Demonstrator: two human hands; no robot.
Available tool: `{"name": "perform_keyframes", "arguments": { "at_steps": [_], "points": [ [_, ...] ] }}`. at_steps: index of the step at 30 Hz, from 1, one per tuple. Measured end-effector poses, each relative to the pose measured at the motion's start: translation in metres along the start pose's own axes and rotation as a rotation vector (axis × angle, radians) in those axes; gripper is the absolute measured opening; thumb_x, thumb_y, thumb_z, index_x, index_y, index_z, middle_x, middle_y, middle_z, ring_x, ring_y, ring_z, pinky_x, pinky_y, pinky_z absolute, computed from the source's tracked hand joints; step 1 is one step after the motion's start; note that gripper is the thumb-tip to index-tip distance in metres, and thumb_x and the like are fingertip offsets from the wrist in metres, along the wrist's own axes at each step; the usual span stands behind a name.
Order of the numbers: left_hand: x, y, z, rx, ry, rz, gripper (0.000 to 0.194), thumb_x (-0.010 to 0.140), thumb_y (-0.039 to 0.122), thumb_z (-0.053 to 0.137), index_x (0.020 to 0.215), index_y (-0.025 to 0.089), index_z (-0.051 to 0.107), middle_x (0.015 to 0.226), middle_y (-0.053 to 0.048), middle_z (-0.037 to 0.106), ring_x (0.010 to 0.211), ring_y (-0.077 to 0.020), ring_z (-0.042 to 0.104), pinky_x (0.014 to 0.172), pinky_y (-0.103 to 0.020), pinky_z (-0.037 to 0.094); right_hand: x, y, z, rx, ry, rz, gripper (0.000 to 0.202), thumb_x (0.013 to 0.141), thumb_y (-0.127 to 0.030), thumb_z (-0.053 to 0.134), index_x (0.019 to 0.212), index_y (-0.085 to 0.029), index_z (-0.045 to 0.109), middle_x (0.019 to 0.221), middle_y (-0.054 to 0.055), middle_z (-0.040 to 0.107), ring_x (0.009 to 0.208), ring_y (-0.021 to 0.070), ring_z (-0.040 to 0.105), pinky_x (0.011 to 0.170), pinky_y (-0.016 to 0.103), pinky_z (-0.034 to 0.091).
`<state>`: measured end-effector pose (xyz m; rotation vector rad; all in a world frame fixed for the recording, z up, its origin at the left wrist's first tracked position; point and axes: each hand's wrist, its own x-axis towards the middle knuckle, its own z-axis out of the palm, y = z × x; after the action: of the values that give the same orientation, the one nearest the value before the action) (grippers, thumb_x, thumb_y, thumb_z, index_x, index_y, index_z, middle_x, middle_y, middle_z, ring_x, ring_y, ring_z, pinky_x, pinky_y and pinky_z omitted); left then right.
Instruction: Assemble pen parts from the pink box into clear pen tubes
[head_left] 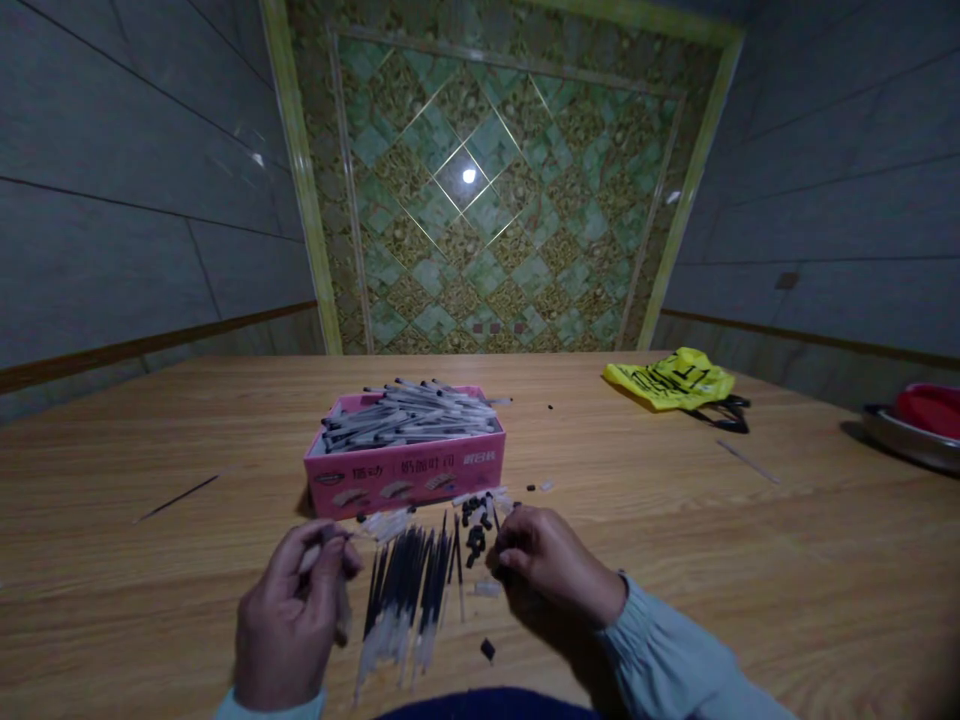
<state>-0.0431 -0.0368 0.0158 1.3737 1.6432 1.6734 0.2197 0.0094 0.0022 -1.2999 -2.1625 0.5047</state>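
My left hand point(292, 610) is closed at the left of a row of dark pen refills point(405, 580), its fingers pinched round something pale I cannot make out. To the right of the refills, my right hand point(544, 560) is closed, fingertips together beside small black caps point(476, 540); what it holds, if anything, is too small to name. Small clear plastic pieces point(388, 524) lie between the refills and a pink box point(405, 480). Many grey pens with dark ends point(412, 412) fill the box above its rim.
A yellow plastic bag point(671, 380) lies at the back right, with black-framed glasses point(724, 412) beside it. A metal bowl point(915, 440) with something red stands at the right edge. Single thin sticks lie left point(178, 497) and right point(746, 460).
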Motion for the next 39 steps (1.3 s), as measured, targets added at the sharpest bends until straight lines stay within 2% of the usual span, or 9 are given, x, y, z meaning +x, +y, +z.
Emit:
{"name": "perform_keyframes", "arguments": {
  "at_steps": [3,6,8,13,19,26,33,36,39],
  "points": [
    [-0.002,0.004,0.002,-0.178,-0.013,-0.055,0.027,0.079,0.047,0.052,0.092,0.023,0.049,0.057,0.005,0.057,0.045,-0.0129,0.056,0.042,-0.021,0.045,-0.002,-0.008,0.005,-0.102,-0.018,-0.038,0.009,0.071,-0.015,0.062,0.076,-0.019,0.068,0.079,0.003,0.065,0.076,0.0149,0.058,0.065,0.022,0.039],
    [-0.001,0.001,0.005,-0.251,-0.036,-0.086,0.028,0.078,0.046,0.053,0.093,0.023,0.051,0.059,0.005,0.057,0.047,-0.012,0.055,0.042,-0.02,0.045,0.003,-0.008,0.007,-0.244,0.027,0.015,0.008,0.073,-0.02,0.06,0.078,-0.018,0.066,0.084,0.004,0.064,0.079,0.0153,0.058,0.067,0.022,0.038],
    [0.001,-0.004,0.006,-0.236,-0.042,-0.067,0.031,0.077,0.045,0.055,0.098,0.022,0.054,0.067,0.002,0.06,0.054,-0.0128,0.058,0.045,-0.02,0.047,0.008,-0.005,0.008,-0.355,0.062,0.077,0.009,0.075,-0.021,0.057,0.079,-0.018,0.066,0.085,0.004,0.063,0.079,0.0156,0.058,0.065,0.023,0.037],
    [0.009,-0.011,0.007,-0.207,-0.007,-0.057,0.037,0.071,0.039,0.063,0.103,0.02,0.057,0.095,-0.004,0.065,0.085,-0.0154,0.063,0.072,-0.021,0.05,0.018,0.001,0.012,-0.543,0.079,0.211,0.021,0.079,-0.036,0.055,0.079,-0.018,0.065,0.083,0.007,0.065,0.078,0.0196,0.06,0.064,0.026,0.037],
    [0.008,-0.012,0.007,-0.204,0.037,-0.062,0.031,0.072,0.039,0.063,0.097,0.02,0.06,0.091,-0.005,0.067,0.081,-0.0155,0.063,0.067,-0.021,0.051,0.019,-0.004,0.014,-0.633,0.024,0.275,0.029,0.076,-0.043,0.055,0.078,-0.016,0.067,0.083,0.011,0.069,0.077,0.024,0.063,0.062,0.029,0.038],
    [0.006,-0.013,0.009,-0.23,0.022,-0.022,0.027,0.072,0.037,0.064,0.093,0.019,0.061,0.089,-0.004,0.069,0.08,-0.0164,0.064,0.071,-0.024,0.052,0.018,-0.007,0.015,-0.686,0.026,0.282,0.023,0.074,-0.027,0.049,0.077,-0.014,0.069,0.08,0.014,0.07,0.073,0.0247,0.065,0.058,0.029,0.037],
    [0.009,-0.012,0.01,-0.214,0.039,-0.015,0.029,0.068,0.036,0.068,0.091,0.018,0.064,0.09,-0.006,0.071,0.088,-0.0197,0.066,0.081,-0.028,0.052,0.018,-0.001,0.02,-0.646,0.075,0.33,0.023,0.073,-0.03,0.049,0.074,-0.016,0.068,0.077,0.012,0.07,0.07,0.0234,0.064,0.054,0.028,0.032],
    [0.01,-0.013,0.01,-0.243,0.028,-0.036,0.031,0.067,0.035,0.07,0.091,0.017,0.064,0.09,-0.007,0.072,0.088,-0.0201,0.067,0.078,-0.027,0.053,0.018,-0.003,0.019,-0.593,0.085,0.346,0.023,0.073,-0.031,0.05,0.072,-0.017,0.067,0.075,0.011,0.07,0.069,0.022,0.063,0.053,0.027,0.029],
    [0.01,-0.012,0.011,-0.345,0.015,-0.131,0.034,0.066,0.036,0.071,0.094,0.018,0.062,0.091,-0.007,0.072,0.084,-0.0209,0.068,0.069,-0.027,0.055,0.018,-0.007,0.016,-0.533,0.119,0.332,0.021,0.073,-0.031,0.05,0.071,-0.017,0.066,0.072,0.01,0.069,0.066,0.0201,0.061,0.052,0.027,0.027]
  ]
}}
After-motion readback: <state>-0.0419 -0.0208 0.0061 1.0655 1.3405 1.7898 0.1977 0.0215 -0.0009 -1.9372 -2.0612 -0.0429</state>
